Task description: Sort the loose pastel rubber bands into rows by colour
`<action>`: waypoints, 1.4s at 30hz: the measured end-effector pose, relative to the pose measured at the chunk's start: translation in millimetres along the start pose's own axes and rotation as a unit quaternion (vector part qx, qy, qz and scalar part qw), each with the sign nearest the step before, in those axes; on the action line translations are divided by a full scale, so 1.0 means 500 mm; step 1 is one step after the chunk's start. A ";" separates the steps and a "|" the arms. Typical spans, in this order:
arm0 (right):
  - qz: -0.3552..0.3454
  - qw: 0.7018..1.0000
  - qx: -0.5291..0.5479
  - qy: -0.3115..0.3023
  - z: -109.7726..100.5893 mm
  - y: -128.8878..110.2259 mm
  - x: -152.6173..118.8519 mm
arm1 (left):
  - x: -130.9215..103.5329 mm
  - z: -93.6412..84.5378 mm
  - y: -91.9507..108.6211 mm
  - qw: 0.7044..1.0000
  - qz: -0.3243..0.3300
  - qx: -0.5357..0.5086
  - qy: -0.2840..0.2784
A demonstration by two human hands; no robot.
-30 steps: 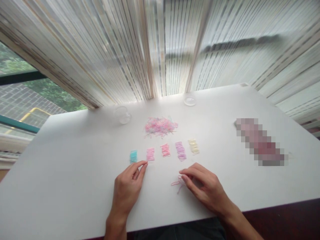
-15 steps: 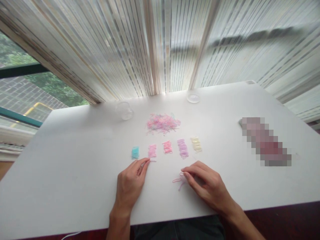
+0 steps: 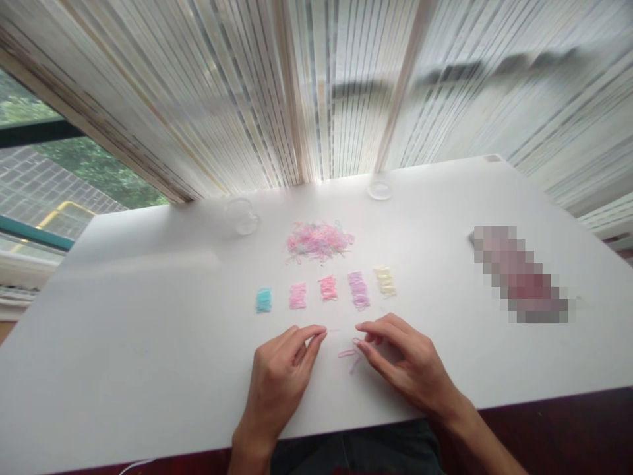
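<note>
Between thumb and index finger, my left hand (image 3: 279,373) pinches a thin pale strand (image 3: 333,330) that points right. My right hand (image 3: 413,363) is at the right, its thumb and index tips slightly apart, with a pink loop (image 3: 346,353) and a purple piece (image 3: 355,365) at the thumb. Beyond the hands lies a row of small stacks of short strands: blue (image 3: 264,300), light pink (image 3: 297,296), coral pink (image 3: 328,288), purple (image 3: 359,290) and yellow (image 3: 385,282). Behind them is a loose mixed-colour pile (image 3: 320,241).
On the white table (image 3: 148,343), a clear round container (image 3: 243,218) stands at the back left and a clear round lid (image 3: 380,190) lies near the back edge. A pixelated object (image 3: 519,274) lies at the right. Striped curtains hang behind the table.
My left hand has moved right, away from the light pink stack, with a strand in its fingertips. My right index finger has lifted away from the thumb. The view has shifted slightly.
</note>
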State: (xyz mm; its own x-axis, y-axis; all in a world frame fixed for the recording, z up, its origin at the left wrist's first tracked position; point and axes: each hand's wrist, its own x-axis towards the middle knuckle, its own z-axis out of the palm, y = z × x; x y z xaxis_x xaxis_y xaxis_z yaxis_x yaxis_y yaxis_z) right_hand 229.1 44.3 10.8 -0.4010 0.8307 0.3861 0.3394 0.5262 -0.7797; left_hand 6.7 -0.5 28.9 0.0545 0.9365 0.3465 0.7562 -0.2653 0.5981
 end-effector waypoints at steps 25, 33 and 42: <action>0.000 1.000 0.007 -0.005 -0.002 -0.007 0.007 | 0.001 0.040 0.017 0.997 0.034 -0.054 -0.042; -0.003 1.000 -0.001 -0.005 -0.001 -0.007 0.009 | -0.001 0.040 0.014 0.998 0.033 -0.032 -0.030; 0.016 1.000 -0.004 -0.006 -0.001 -0.003 0.003 | 0.002 -0.027 -0.050 0.987 -0.048 0.132 0.074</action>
State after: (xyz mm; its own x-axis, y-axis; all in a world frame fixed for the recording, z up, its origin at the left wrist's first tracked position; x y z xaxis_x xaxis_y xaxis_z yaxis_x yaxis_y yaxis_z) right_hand 228.4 44.8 13.0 -0.4002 0.8450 0.3548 0.3590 0.5008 -0.7876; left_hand -21.0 4.0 23.9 -0.1059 0.9055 0.4109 0.8979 -0.0905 0.4309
